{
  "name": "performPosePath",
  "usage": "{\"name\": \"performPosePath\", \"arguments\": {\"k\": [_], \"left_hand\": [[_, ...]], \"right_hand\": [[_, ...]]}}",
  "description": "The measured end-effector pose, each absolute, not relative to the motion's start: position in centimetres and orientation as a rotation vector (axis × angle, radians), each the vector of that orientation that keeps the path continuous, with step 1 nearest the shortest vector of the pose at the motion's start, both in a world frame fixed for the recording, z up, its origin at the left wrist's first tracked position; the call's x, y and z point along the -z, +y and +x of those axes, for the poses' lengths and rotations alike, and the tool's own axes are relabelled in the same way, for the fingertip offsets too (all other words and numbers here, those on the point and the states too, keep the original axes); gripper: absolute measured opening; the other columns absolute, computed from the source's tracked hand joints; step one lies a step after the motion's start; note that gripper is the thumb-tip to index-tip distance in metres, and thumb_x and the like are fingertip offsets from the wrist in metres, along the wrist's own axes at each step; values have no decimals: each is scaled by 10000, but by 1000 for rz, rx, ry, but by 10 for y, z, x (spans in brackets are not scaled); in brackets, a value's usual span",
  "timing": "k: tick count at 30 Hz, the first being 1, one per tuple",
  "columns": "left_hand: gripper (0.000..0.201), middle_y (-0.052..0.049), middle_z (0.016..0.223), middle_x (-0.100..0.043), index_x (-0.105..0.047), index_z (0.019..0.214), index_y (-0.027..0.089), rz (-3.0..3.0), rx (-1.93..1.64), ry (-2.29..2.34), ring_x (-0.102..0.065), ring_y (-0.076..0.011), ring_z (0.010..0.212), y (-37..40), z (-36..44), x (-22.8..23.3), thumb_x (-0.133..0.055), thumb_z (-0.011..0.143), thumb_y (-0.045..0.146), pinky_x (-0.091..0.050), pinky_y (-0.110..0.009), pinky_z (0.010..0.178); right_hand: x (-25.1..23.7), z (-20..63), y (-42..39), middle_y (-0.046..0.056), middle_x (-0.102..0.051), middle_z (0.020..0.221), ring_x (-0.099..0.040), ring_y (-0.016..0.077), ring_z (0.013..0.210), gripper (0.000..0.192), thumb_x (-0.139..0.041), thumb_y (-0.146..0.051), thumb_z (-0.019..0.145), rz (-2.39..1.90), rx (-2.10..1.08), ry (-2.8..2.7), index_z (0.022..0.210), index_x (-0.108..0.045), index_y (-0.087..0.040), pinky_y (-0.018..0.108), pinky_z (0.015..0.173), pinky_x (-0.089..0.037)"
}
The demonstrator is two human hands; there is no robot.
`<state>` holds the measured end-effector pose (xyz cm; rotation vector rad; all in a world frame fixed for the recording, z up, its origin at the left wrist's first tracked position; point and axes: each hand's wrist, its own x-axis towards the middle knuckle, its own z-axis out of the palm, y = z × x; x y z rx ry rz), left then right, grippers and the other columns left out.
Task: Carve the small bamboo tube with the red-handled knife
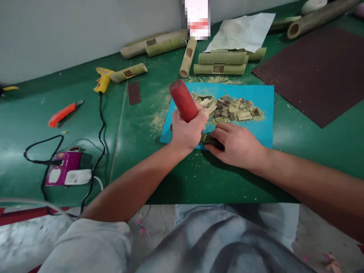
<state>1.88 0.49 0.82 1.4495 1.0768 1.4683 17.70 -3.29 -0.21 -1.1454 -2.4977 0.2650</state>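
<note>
Left hand [186, 132] is wrapped in a full fist around a red handle [183, 100], which sticks up and tilts away to the upper left, out of the top of the fist. Whatever the business end of that tool is, it's hidden under the hand, so can't tell. The left forearm comes in from the lower left, wrist pretty straight.

Right hand [237, 145] lies flat, palm down, fingers together and pointing left, pressing on a dark piece of bamboo [211, 140] that sits on the near edge of the blue sheet [263, 102]. Only a bit of that piece peeks out between the two hands, which are just beside each other. The right forearm reaches in from the lower right.

Just behind the hands on the blue sheet is a pile of bamboo chips [230, 109], with sawdust [159, 117] scattered off its left edge on the green table [313, 148].

Further back: a bunch of cut bamboo tubes [220, 63] with little rectangular windows, a white paper [244, 32], a dark brown sheet [318, 72] off to the right. On the left there's a yellow glue gun [102, 80], an orange utility knife [64, 113] and a purple box [64, 167] with cables.
</note>
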Motion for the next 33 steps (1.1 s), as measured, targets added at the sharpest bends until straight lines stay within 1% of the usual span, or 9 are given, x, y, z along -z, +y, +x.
{"name": "performPosePath", "arguments": {"k": [4, 9, 13, 16, 19, 25, 27, 31, 33], "left_hand": [[580, 45, 516, -515, -526, 554, 209, 1503, -1510, 1022, -473, -76, 499, 7, 21, -4, -763, 875, 630, -433, -300, 519], [611, 45, 551, -470, -508, 587, 205, 1572, -1468, 1027, -452, -84, 536, 7, 20, 1, -745, 862, 697, -434, -301, 565], [591, 24, 541, -465, -518, 577, 218, 1638, -1479, 946, -435, -100, 526, 8, 16, 2, -705, 921, 661, -394, -318, 530], [584, 12, 559, -488, -551, 589, 213, 1679, -1484, 910, -483, -113, 551, 8, 15, -1, -619, 987, 635, -426, -320, 562], [561, 30, 571, -489, -526, 581, 199, 1681, -1516, 948, -461, -93, 544, 6, 16, -2, -707, 944, 586, -430, -298, 573], [538, 50, 472, -406, -427, 498, 191, 1654, -1486, 954, -360, -66, 457, 2, 17, -3, -744, 920, 294, -274, -293, 465], [542, 57, 455, -395, -413, 480, 193, 1633, -1466, 949, -345, -61, 434, 2, 17, -3, -759, 895, 241, -249, -293, 443], [496, 44, 505, -489, -505, 534, 208, 1532, -1563, 948, -449, -84, 477, 6, 17, -2, -750, 930, 377, -390, -287, 485], [449, 40, 543, -514, -551, 578, 202, 1565, -1558, 957, -483, -88, 512, 7, 16, -2, -749, 932, 394, -445, -279, 537]], "right_hand": [[1, 177, -33, 75, -649, 811, -562, 201, 746, 179, -646, -299, 948, -1169, -269, -2498, 860, -695, -150, 325, 655, -379], [2, 178, -32, 81, -649, 819, -567, 205, 751, 170, -649, -298, 935, -1144, -301, -2483, 854, -682, -152, 323, 651, -372], [4, 179, -32, 73, -644, 814, -541, 194, 730, 179, -621, -298, 954, -1105, -294, -2452, 851, -672, -161, 323, 649, -361], [6, 179, -33, 70, -644, 815, -535, 190, 726, 182, -615, -300, 959, -1090, -283, -2438, 844, -665, -168, 320, 645, -355], [7, 179, -33, 77, -650, 823, -550, 197, 741, 179, -619, -294, 960, -1077, -257, -2426, 852, -669, -161, 323, 645, -358], [8, 179, -32, 78, -643, 826, -535, 192, 737, 198, -597, -301, 978, -1060, -292, -2441, 853, -664, -164, 325, 653, -360], [8, 179, -31, 80, -645, 831, -531, 190, 730, 194, -601, -299, 971, -1067, -295, -2451, 848, -663, -163, 325, 649, -355], [7, 178, -32, 78, -651, 834, -538, 196, 738, 169, -620, -288, 957, -1111, -250, -2451, 852, -670, -166, 330, 649, -351], [6, 178, -33, 79, -654, 835, -549, 202, 751, 160, -620, -280, 958, -1109, -232, -2455, 861, -677, -166, 331, 648, -356]]}}
